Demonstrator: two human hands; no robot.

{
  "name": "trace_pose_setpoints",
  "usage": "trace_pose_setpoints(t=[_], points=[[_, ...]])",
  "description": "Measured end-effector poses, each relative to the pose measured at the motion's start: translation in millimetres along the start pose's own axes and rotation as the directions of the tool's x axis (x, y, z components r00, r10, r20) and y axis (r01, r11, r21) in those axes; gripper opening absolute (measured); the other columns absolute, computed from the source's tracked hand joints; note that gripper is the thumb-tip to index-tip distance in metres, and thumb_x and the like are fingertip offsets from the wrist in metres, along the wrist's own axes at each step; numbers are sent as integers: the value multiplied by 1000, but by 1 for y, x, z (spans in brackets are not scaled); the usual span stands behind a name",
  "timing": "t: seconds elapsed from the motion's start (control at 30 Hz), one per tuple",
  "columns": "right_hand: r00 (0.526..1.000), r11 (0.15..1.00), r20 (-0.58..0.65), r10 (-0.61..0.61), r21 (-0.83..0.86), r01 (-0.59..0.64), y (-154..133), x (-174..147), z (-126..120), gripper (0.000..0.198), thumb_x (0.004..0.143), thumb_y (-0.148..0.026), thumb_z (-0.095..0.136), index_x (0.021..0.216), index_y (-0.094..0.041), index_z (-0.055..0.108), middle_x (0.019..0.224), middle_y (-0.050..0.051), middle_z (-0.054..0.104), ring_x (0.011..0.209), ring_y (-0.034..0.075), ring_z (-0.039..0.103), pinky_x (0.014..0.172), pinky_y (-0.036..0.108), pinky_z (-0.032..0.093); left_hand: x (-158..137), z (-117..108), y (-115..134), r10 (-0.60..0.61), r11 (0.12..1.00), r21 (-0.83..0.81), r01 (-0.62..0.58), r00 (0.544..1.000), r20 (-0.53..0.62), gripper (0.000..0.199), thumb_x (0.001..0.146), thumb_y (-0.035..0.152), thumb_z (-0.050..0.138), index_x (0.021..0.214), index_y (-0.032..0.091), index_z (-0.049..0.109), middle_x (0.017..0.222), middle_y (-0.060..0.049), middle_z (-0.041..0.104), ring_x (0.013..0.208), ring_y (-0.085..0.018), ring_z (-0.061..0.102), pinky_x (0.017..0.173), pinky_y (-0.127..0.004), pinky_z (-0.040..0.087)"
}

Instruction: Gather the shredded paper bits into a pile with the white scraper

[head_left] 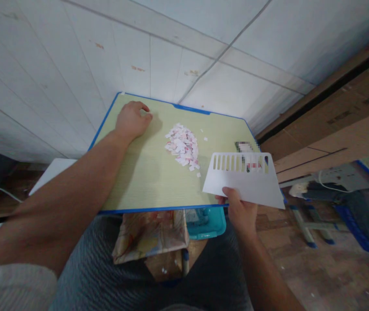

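On the left of the pale green table [145,185], my left hand [133,121] rests loosely curled, with a gap between thumb and index finger and nothing visible in it. A heap of small white and pinkish paper pieces [182,144] lies to its right, apart from it. My right hand [241,211] grips the near edge of a white slotted sheet [243,183], thumb on top and fingers beneath. A row of narrow cut-outs runs along the sheet's far edge. It is held over the table's right front corner and partly covers a blurred-out object [245,147] behind it.
Blue edging borders the table, which stands against a white panelled wall [132,52] with a cable. Under the front edge are a patterned bag or box [152,237] and a turquoise basket [208,231]. Brown cardboard boxes [333,108] stand at the right. A few paper scraps lie beside the heap.
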State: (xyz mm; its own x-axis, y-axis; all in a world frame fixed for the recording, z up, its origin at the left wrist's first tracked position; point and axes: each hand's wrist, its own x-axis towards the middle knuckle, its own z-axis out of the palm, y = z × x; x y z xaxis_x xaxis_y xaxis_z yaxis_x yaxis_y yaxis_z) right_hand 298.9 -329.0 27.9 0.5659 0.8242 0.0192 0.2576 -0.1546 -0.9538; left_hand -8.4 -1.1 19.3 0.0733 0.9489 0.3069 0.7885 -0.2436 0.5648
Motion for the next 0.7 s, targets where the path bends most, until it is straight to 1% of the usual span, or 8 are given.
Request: trace_pose_setpoints(t=[0.07,0.1,0.2,0.27,0.37,0.5,0.6,0.7], points=[[999,999,4,-33,-28,33,5,-6,-3,32,89,-45,87,65,-26,77,65,6,78,61,28,76,71,43,70,3,4,-5,7,1000,-24,-8,1000,-12,40,101,58,69,132,36,84,151,-7,80,151,-45,62,133,-62,50],[999,998,0,-44,-44,44,8,-9,-4,34,90,-47,88,66,-26,78,66,6,80,64,29,78,76,45,73,4,6,-6,9,1000,-29,-10,1000,-16,38,101,57,70,130,36,83,149,-6,81,149,-44,61,133,-61,50],[996,995,-53,-68,-74,64,15,-20,-4,41,93,-58,92,68,-27,79,71,6,83,74,33,85,96,54,75,5,8,-6,-2,1000,-17,2,1000,-14,35,106,49,71,129,25,81,146,-5,79,138,-31,58,136,-55,47],[993,993,-87,-78,-92,70,18,-24,-2,43,93,-62,91,68,-29,79,70,5,83,76,34,86,102,57,75,4,7,-3,-29,1000,-4,29,1000,-11,31,108,41,70,130,23,81,145,-4,78,131,-25,56,137,-49,45],[989,989,-102,-106,-116,94,19,-25,1,44,93,-62,91,65,-30,78,68,5,82,73,34,85,101,56,75,1,5,3,-47,999,-1,47,999,-3,30,108,36,67,132,26,81,144,-1,77,125,-23,55,135,-44,44],[983,983,-102,-151,-117,139,17,-28,6,47,94,-64,92,66,-30,78,68,6,82,69,34,84,91,54,75,-2,1,10,-74,997,2,74,997,9,34,107,38,66,135,28,82,144,-2,76,125,-23,53,134,-43,43],[983,971,-35,-180,-164,172,14,-33,10,51,98,-63,89,62,-30,75,70,7,83,74,34,86,97,53,74,-4,-2,15,-94,995,25,93,995,40,46,107,43,63,145,25,81,149,-5,72,127,-22,54,132,-41,41],[975,949,106,-197,-231,217,10,-39,15,48,101,-59,88,63,-31,76,72,6,84,81,34,87,106,53,71,-6,-4,19,-112,993,43,109,992,57,51,107,46,60,149,25,81,152,-6,71,131,-22,55,132,-40,40]])
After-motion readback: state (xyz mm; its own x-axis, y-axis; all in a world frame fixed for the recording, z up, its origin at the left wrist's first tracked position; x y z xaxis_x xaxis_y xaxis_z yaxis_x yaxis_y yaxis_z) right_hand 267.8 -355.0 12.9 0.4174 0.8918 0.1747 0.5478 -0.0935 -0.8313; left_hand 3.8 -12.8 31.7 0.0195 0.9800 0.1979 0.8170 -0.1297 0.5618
